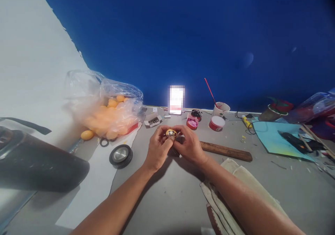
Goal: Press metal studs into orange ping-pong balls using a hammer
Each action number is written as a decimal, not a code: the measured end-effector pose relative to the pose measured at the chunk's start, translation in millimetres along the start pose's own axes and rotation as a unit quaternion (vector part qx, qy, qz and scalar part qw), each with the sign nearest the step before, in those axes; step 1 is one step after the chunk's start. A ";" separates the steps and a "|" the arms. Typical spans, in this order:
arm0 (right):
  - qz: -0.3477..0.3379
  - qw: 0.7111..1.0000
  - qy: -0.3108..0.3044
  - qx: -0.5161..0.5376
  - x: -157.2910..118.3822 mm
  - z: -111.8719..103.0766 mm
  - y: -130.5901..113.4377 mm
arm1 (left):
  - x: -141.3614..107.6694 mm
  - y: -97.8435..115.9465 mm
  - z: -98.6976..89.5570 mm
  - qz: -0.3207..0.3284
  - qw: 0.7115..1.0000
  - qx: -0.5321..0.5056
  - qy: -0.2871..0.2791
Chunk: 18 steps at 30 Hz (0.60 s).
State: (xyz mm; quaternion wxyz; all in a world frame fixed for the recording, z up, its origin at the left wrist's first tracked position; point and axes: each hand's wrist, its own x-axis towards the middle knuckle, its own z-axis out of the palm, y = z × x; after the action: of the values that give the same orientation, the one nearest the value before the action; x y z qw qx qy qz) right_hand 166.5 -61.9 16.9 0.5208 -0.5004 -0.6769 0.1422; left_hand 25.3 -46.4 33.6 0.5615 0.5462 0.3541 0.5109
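My left hand [160, 148] and my right hand [188, 144] meet at the middle of the table. Between their fingertips they pinch a small yellow piece [171, 133] with shiny, round metal showing in it. It resembles the orange-yellow balls in the bag, but fingers cover much of it. Both hands are closed, thumbs pressed towards each other. Behind my right hand lies a wooden handle [225, 150], apparently a hammer's; its head is mostly hidden under the hands. A small open box [153, 121] of little metal parts stands just beyond my left hand.
Orange-yellow balls [112, 104] fill a clear plastic bag at left, near a dark cylinder [44, 161] and a black-rimmed disc [120, 155]. A lit phone [176, 100], red tubs [217, 123] and a paper cup [222, 107] stand behind. Cloth [243, 182] lies under my right forearm.
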 end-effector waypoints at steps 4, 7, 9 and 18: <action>0.042 0.997 0.005 0.066 1.5 0.5 -1.8 | -1.9 0.8 -1.3 0.008 1.000 0.003 -0.020; 0.061 0.993 0.006 0.101 2.5 -0.4 -2.3 | -2.3 1.7 -1.5 0.027 0.999 -0.001 -0.032; 0.067 0.992 0.007 0.110 2.5 -0.7 -1.7 | -2.5 2.4 -1.3 0.029 0.999 -0.005 -0.036; -0.015 1.000 -0.008 0.015 -0.3 -0.5 4.1 | -2.8 -1.1 0.2 0.003 0.999 -0.032 -0.010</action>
State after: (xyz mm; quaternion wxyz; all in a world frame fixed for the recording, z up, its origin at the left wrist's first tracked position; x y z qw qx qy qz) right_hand 169.0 -60.4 14.0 0.5250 -0.4811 -0.6863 0.1478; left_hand 25.0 -49.0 32.2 0.5808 0.5343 0.3296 0.5183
